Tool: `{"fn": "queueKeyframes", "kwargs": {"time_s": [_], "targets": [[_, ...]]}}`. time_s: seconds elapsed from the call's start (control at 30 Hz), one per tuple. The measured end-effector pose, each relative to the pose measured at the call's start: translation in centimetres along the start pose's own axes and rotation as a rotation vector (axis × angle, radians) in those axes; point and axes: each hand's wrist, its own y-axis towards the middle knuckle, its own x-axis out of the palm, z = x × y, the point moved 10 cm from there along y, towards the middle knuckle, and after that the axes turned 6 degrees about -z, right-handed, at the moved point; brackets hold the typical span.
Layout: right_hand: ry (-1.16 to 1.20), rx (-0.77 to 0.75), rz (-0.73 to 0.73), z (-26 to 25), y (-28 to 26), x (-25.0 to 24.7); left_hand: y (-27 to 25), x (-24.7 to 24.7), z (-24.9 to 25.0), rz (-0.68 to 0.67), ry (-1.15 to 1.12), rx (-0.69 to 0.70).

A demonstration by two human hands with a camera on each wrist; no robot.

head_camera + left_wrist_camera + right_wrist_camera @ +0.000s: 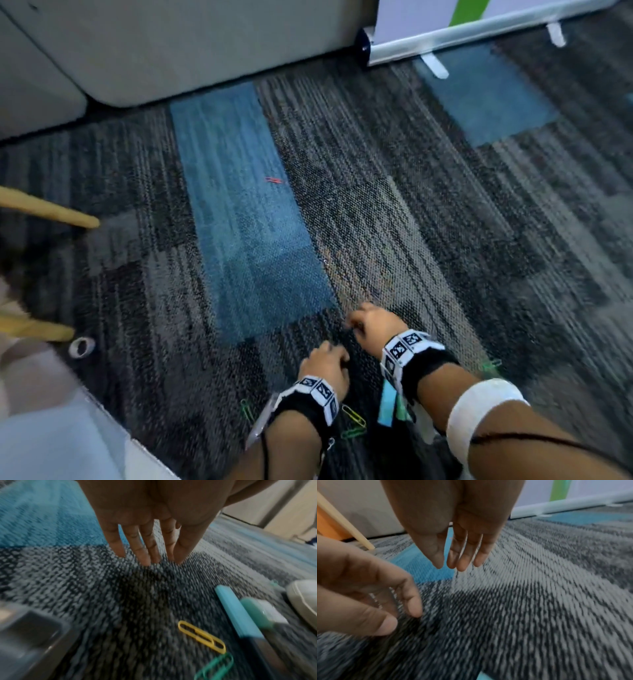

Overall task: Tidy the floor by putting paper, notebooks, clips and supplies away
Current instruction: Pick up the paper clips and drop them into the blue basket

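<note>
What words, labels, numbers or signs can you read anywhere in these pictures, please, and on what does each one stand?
None can be read.
Wrist bands: black-and-white square marker patterns only, no letters or numbers.
Banner stand at the far wall: plain white and green panels, no print legible.
Blue and green supplies on the carpet: no label visible, and the view is blurred.

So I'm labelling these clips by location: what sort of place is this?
Probably an office or meeting space. The floor is grey and blue carpet tile, a roll-up banner stand sits at the far edge, and paper clips such as a yellow one lie scattered beside both open hands.
</note>
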Motion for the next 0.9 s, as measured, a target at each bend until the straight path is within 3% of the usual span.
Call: {"fn": "queueKeyframes", "kwargs": {"time_s": [0.23,0.4,0.5,0.7,0.77,0.87,0.9], "targets": [[-0.133,-0.120,-0.154,-2.2,-3.0,8.7,-1.8,4.9,-3.0,-0.228,0.292,-0.065],[-0.264,-0.117,-0.263,-1.1,-4.7,12.5,-2.1,7.4,-3.6,-0.393,0.477,-0.055],[-0.327,-0.049,-0.330,0.6,-5.7,14.0,-2.5,8.0,-2.6,-0.400,0.583,-0.013],[-0.382,-0.017,-0.320,0.1,-5.2,14.2,-2.2,8.1,-1.3,-0.420,0.739,-0.015],[-0.388,-0.010,-0.336,-0.3,-4.9,14.4,-1.9,8.5,-1.2,-0.478,0.749,-0.022],[-0.385,-0.031,-0.199,-0.9,-4.4,13.7,-1.0,8.4,-0.6,-0.480,0.692,-0.010],[-0.376,-0.015,-0.240,-0.5,-4.3,14.3,-0.9,8.1,-0.4,-0.468,0.664,-0.009]]}}
